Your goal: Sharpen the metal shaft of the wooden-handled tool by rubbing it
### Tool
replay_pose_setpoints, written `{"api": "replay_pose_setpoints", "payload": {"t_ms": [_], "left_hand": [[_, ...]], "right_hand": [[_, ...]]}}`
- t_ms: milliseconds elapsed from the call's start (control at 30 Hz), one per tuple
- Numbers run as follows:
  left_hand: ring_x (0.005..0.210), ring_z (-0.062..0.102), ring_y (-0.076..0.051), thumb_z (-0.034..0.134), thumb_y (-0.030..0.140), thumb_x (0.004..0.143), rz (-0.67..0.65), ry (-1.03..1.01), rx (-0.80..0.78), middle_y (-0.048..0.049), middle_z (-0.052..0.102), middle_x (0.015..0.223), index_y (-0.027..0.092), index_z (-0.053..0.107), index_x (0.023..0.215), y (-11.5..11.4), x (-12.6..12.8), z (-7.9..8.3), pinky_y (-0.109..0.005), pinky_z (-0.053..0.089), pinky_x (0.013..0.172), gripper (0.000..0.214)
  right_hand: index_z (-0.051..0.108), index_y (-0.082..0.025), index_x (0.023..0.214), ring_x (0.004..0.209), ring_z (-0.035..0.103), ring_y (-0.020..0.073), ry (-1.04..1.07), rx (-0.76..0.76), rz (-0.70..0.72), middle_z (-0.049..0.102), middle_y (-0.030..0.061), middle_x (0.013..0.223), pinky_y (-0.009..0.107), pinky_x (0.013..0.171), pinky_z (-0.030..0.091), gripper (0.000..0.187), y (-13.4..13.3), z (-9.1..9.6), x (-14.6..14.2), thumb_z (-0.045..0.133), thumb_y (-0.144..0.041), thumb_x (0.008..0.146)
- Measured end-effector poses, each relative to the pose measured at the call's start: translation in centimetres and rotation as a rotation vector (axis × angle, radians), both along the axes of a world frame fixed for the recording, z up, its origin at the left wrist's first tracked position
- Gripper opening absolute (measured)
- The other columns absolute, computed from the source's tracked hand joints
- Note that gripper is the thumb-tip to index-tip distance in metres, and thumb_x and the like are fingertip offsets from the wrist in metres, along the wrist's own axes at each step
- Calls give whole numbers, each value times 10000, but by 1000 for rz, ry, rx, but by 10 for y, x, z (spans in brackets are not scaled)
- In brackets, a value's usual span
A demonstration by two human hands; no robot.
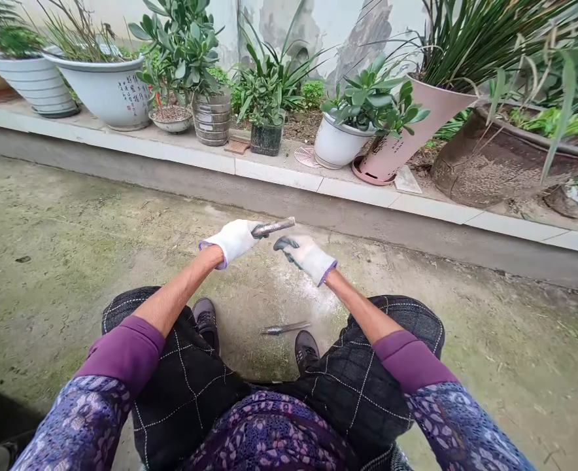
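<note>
Both my hands wear white work gloves with dark fingers and purple cuffs. My left hand (pixel 235 241) is closed around one end of a short, thick rod (pixel 276 226), brownish with a shiny grey surface and a paler tip. The rod points to the right, above the ground. Just below and to the right of that tip is my right hand (pixel 308 254), apart from the rod, its fingers curled together. Whatever they may hold is hidden. A thin grey, pointed tool (pixel 284 328) lies on the ground between my shoes, its kind unclear.
Whitish powder (pixel 313 297) is scattered over the concrete floor (pixel 73 242) in front of me. Beyond it runs a low tiled ledge (pixel 274 174) with several potted plants, including a white pot (pixel 338 140) and a tilted pink pot (pixel 407 131). My knees flank the work area.
</note>
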State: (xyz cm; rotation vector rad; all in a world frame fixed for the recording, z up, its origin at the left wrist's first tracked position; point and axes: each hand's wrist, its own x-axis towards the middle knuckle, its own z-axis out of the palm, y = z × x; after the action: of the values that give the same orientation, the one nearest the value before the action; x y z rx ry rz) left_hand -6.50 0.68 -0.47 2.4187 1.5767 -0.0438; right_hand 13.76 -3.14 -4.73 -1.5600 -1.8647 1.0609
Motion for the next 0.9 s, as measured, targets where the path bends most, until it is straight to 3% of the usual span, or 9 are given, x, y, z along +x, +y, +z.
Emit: {"api": "replay_pose_setpoints", "payload": {"t_ms": [133, 267, 400, 500, 600, 767, 900], "left_hand": [[861, 716, -242, 422, 260, 932, 59, 220, 20, -117, 751, 977, 212, 715, 1112, 3, -5, -16, -298, 505, 729, 347], [879, 724, -292, 420, 164, 912, -56, 380, 37, -156, 741, 926, 194, 701, 1139, -6, -2, -23, -361, 516, 748, 363], [810, 720, -261, 449, 222, 919, -156, 262, 0, -109, 743, 863, 230, 700, 1132, -19, 6, -8, -331, 506, 721, 329], [781, 702, -207, 465, 315, 923, -66, 63, -8, -62, 753, 901, 253, 702, 1125, -18, 3, 7, -272, 485, 698, 318], [820, 693, -189, 471, 341, 925, 71, -11, 23, -53, 758, 969, 254, 702, 1142, -8, -8, 13, -250, 478, 707, 329], [844, 710, -239, 438, 222, 931, 165, 197, 88, -124, 744, 944, 195, 710, 1116, 2, -20, -4, -310, 507, 749, 330], [867, 717, -269, 458, 158, 913, 18, 332, 93, -148, 733, 896, 184, 704, 1124, -6, -11, -18, -346, 511, 778, 325]], "right_hand": [[748, -178, 942, 582, 500, 123, -212, 97, 201, 645, 6, 694, 240, 584, 361, 273, -18, -1, -8, 495, -245, 862], [753, -196, 947, 683, 558, 162, -366, 227, 155, 704, 37, 788, 261, 643, 375, 255, -5, 15, 13, 522, -269, 870], [742, -175, 887, 655, 543, 143, -145, 214, 9, 691, 34, 785, 251, 628, 394, 245, 18, 23, 30, 520, -232, 801], [730, -145, 912, 513, 442, 115, 80, 69, -84, 570, -4, 618, 238, 504, 346, 304, 21, 15, 22, 487, -280, 789], [728, -146, 893, 497, 416, 101, 128, 9, 5, 544, -19, 604, 225, 478, 318, 301, 5, -1, 0, 492, -291, 774], [740, -178, 878, 575, 483, 110, -92, 93, 241, 616, -10, 650, 224, 559, 344, 260, -25, -10, -18, 504, -277, 836], [758, -183, 947, 629, 532, 136, -187, 245, 146, 679, 13, 733, 246, 615, 368, 274, -14, 12, 11, 521, -273, 843]]}}
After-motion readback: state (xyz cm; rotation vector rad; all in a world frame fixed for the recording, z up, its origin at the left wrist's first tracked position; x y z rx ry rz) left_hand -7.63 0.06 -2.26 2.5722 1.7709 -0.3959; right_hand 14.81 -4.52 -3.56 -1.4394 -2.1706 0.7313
